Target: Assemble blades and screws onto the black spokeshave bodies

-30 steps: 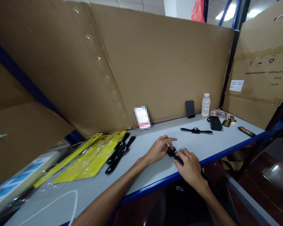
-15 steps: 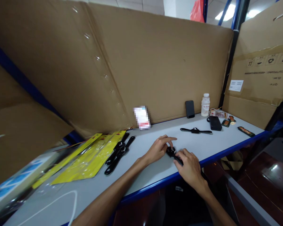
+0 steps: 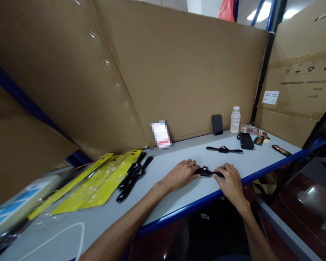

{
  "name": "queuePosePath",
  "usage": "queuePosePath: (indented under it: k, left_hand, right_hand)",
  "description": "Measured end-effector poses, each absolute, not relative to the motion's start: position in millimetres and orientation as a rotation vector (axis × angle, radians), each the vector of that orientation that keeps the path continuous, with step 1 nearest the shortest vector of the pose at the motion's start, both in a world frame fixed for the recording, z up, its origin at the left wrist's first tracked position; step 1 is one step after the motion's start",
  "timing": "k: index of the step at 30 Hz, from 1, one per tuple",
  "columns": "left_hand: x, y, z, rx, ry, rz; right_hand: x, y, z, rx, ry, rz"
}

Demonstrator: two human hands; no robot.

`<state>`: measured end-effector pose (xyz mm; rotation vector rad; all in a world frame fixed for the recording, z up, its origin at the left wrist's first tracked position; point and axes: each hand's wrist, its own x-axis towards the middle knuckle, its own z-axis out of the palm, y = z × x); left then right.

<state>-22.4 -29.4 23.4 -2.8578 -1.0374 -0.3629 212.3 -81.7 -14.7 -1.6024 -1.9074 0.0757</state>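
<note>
A black spokeshave point(image 3: 205, 172) lies sideways low over the table, its metal middle part showing between my hands. My left hand point(image 3: 184, 172) is closed round its left handle, which the fingers mostly hide. The right handle is pinched between the thumb and fingers of my right hand point(image 3: 229, 178). Farther back, another black spokeshave point(image 3: 224, 149) rests flat on the table. Two more black spokeshaves point(image 3: 136, 177) lie side by side to the left of my left hand.
Yellow-backed clear plastic packs point(image 3: 97, 185) lie left on the grey table point(image 3: 163, 214). A dark phone point(image 3: 217, 124), a white bottle point(image 3: 235, 120) and a black case point(image 3: 246, 140) stand or lie at the back right. Cardboard point(image 3: 179, 72) walls the back.
The spokeshave has turned from slanting to nearly level across my view. My left hand has gone from a pointing finger over its middle to gripping the left handle; my right hand moved right.
</note>
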Motion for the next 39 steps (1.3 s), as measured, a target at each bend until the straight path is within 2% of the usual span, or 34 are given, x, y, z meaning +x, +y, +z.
queuePosePath:
  k: [7, 21, 39]
  left_hand:
    - [-16.9, -33.8, 28.3, -2.761, -1.002, -0.15]
    - [-17.3, -37.5, 25.7, -2.943, -1.019, -0.369]
    - [-18.0, -37.7, 27.0, -2.94, -1.006, -0.332]
  right_hand:
    - [210.9, -81.4, -15.5, -1.593, -1.901, 0.092]
    - [209.1, -88.2, -8.2, -1.5, -2.098, 0.088]
    - [202.6, -88.8, -7.3, -1.481, -2.078, 0.119]
